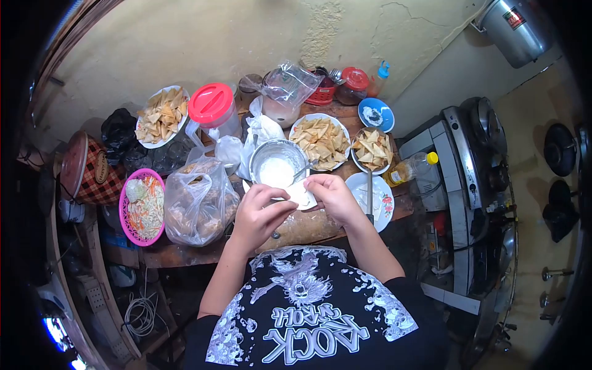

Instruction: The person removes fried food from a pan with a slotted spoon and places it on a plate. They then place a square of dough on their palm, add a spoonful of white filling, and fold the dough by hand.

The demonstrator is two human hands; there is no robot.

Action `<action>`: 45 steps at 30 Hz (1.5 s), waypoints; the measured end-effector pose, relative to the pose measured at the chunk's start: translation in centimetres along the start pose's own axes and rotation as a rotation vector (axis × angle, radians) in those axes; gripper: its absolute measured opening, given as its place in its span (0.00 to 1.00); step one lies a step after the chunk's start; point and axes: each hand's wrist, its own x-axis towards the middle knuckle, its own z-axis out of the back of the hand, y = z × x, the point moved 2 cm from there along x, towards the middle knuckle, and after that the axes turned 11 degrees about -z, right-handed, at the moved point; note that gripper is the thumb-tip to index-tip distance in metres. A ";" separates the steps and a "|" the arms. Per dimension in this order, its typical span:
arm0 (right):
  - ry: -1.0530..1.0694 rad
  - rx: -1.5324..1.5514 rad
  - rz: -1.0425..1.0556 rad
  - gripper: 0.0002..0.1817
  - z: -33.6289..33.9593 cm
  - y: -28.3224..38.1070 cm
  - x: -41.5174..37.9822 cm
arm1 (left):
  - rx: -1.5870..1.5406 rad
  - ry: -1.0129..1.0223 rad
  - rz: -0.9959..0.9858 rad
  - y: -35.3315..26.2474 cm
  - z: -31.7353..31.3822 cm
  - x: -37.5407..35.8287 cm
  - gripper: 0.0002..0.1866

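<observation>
A thin, pale wrapper sheet (302, 196) is pinched between both my hands over the table's front part. My left hand (264, 213) has its fingers closed on the sheet's left side. At the right edge, my right hand (333, 197) grips it between thumb and fingers. Whatever lies inside the sheet is too small to make out. Just beyond it stands a metal pot (253, 159) with white paste (276, 171) and a utensil handle leaning at its right. Folded pastry triangles (320, 142) fill a plate behind the pot.
More triangles lie in a bowl (372, 150) and on a plate (161, 117). A flowered plate (386, 213) with a knife (370, 194) sits right. Left are a bulging plastic bag (200, 206) and pink basket (123, 213) of shredded vegetables. A stove (459, 154) stands right.
</observation>
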 end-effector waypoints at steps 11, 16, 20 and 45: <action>0.053 -0.083 0.050 0.15 -1.6 1.8 -3.3 | -0.034 -0.197 0.116 -1.1 -1.0 2.0 0.08; 0.059 -0.071 0.074 0.15 -1.9 2.2 -3.9 | -0.017 -0.231 0.123 -1.4 -1.1 2.6 0.08; 0.053 -0.150 0.109 0.13 -2.3 2.5 -4.2 | -0.019 -0.234 0.133 -1.3 -1.2 2.6 0.09; -0.101 -0.235 0.339 0.10 -3.1 1.1 -4.1 | -0.967 -0.464 0.765 -0.9 -1.9 -1.0 0.07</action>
